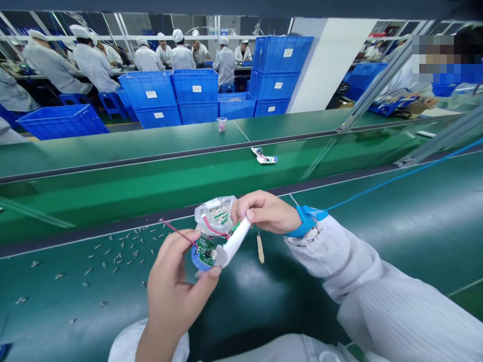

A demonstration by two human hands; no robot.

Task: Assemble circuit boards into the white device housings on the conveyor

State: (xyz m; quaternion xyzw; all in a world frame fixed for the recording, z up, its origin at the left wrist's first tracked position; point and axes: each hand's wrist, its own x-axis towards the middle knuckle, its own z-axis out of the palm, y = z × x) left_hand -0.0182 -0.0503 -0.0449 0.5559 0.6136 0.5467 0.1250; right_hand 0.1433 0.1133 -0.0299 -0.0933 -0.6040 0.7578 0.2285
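1. Our left hand (175,284) pinches the blue end of a white device (236,244) above the green bench (241,306), hiding its underside.
2. Our right hand (269,213) pinches its white end, covering the tip.
3. Beyond, we can't identify the clear bag's (202,213) green contents.

a factory floor (white-coated workers (183,58), stacked blue crates (266,80), green conveyor line (211,171))

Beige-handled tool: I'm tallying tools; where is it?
Head view: just right of centre, the beige-handled tool lies on the green bench below the right hand.
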